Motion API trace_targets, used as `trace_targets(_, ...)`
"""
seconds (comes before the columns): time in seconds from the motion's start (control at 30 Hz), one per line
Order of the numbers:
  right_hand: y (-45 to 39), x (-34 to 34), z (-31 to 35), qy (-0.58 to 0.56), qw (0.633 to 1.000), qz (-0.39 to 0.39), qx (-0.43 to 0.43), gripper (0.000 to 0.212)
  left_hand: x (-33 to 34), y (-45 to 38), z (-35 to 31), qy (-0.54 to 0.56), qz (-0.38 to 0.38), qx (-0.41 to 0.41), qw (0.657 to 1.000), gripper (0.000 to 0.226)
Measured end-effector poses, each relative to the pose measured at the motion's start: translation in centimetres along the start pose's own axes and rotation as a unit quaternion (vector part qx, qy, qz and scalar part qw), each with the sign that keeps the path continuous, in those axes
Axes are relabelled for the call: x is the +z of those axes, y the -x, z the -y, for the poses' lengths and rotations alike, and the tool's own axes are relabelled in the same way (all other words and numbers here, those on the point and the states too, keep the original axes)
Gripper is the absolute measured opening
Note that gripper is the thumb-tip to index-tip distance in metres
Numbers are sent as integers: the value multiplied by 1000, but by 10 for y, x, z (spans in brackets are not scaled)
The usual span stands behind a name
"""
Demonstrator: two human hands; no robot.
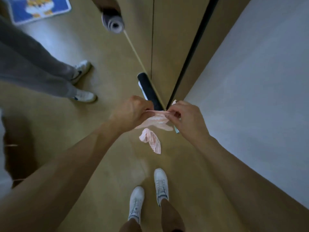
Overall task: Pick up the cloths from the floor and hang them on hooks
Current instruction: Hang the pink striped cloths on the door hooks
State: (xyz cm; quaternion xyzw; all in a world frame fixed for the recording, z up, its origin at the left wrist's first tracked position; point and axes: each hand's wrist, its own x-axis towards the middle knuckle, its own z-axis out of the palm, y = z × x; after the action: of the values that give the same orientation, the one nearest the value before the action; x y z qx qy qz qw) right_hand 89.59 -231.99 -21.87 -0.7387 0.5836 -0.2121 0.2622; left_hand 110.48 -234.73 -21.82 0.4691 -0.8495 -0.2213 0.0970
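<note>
A pink-and-white striped cloth (157,122) hangs between my two hands above the floor. My left hand (132,111) pinches its upper edge on the left, and my right hand (185,118) pinches the same edge on the right. The edge is stretched taut between them. A second striped pink cloth (151,141) lies crumpled on the tan floor just below, in front of my white shoes (160,185). No hooks are visible.
A dark rolled mat (149,91) leans at the base of the wooden door, a grey roll (113,22) farther back. Another person's legs and white shoes (83,96) stand at left. A white wall (259,97) fills the right. A blue mat (40,7) lies top left.
</note>
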Motion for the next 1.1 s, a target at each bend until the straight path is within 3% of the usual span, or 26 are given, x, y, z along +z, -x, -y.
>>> trace_targets(0.27,60,-145,68,84,977,-184,71,12,-115,-30,-116,-36,-44,81,995,18)
trace_targets(0.47,135,-218,115,207,912,-323,144,12,-170,-28,-201,-25,-98,210,972,13)
trace_targets(0.83,289,-275,178,128,844,-467,231,3,-197,8,-366,10,-92,378,921,17)
trace_targets(1.1,402,-299,205,99,788,-535,289,18,-184,54,-478,40,-64,483,872,13)
